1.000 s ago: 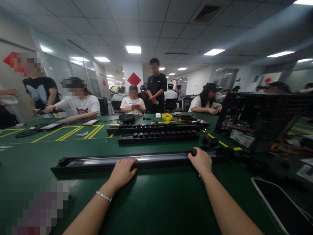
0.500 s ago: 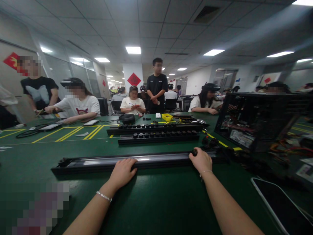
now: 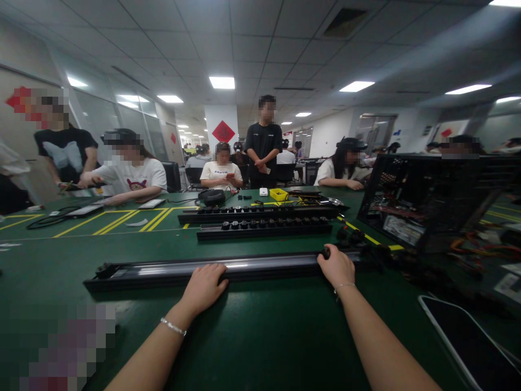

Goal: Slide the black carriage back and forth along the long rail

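Observation:
A long black rail [image 3: 142, 270] with a shiny strip along its top lies crosswise on the green table. My left hand [image 3: 205, 285] grips it near the middle, fingers over the top and thumb at the near side. Toward the right end, my right hand [image 3: 337, 266] is closed around a small black part [image 3: 326, 253] that pokes out above the fingers, at the rail's top. The fingertips on its far side are hidden. Beyond lie two more black rails, the nearer rail [image 3: 264, 234] and the farther rail [image 3: 189, 218], both carrying rows of small round black pieces.
An open black computer case [image 3: 427, 201] stands at the right, with loose cables [image 3: 468, 247] beside it. A phone [image 3: 464, 342] lies at the near right. Farther back are a yellow tray [image 3: 279, 194] and a white box [image 3: 264, 192]. Several people sit or stand around the table.
My right hand and the small black part in it have shifted slightly to the right. My left hand stays almost in place on the rail.

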Motion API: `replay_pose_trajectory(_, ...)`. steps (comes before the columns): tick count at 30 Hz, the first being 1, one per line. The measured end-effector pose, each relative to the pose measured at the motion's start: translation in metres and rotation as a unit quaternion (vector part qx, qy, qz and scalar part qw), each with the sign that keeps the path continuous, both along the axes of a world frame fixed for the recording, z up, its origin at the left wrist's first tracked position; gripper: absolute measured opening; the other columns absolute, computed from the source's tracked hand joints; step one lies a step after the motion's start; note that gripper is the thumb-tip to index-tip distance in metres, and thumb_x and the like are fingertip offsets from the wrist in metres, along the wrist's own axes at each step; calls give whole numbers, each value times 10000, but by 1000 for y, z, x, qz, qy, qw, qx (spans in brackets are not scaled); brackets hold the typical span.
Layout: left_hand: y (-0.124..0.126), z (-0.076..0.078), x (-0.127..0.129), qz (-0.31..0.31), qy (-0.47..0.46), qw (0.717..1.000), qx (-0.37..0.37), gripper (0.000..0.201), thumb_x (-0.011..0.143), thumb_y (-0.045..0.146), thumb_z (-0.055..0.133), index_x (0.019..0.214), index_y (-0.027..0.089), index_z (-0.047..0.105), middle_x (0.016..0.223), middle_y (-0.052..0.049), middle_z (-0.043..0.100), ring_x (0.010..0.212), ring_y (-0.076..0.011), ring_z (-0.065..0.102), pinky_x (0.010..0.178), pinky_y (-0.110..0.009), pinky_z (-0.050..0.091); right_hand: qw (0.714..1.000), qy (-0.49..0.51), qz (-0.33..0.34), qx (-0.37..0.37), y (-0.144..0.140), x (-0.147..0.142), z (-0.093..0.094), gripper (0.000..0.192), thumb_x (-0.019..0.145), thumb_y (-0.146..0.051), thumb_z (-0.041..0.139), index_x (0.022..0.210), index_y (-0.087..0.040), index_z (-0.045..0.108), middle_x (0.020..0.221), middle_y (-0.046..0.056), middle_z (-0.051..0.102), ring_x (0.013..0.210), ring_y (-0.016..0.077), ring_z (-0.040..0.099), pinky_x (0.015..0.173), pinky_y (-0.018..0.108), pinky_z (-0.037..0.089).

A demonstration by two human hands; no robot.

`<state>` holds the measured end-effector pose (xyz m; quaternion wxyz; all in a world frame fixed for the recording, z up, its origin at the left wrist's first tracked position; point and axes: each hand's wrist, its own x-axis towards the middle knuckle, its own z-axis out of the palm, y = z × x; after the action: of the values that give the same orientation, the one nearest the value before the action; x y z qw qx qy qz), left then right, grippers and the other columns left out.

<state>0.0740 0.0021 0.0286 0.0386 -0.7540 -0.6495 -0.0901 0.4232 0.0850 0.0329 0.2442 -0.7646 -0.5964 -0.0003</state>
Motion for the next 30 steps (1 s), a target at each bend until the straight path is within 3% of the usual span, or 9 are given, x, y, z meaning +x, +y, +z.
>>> replay_pose_trajectory(30,-1,2,2,9,-6,1000,-9,319,822,361,434,1102,248,538,1145,-47,606,1067,-214,506,898,-360,331,999,1,-38,35,6,16,-8,474,746,-382,457,1163,-164,512,1064,107,606,1037,248,519,919,378,329)
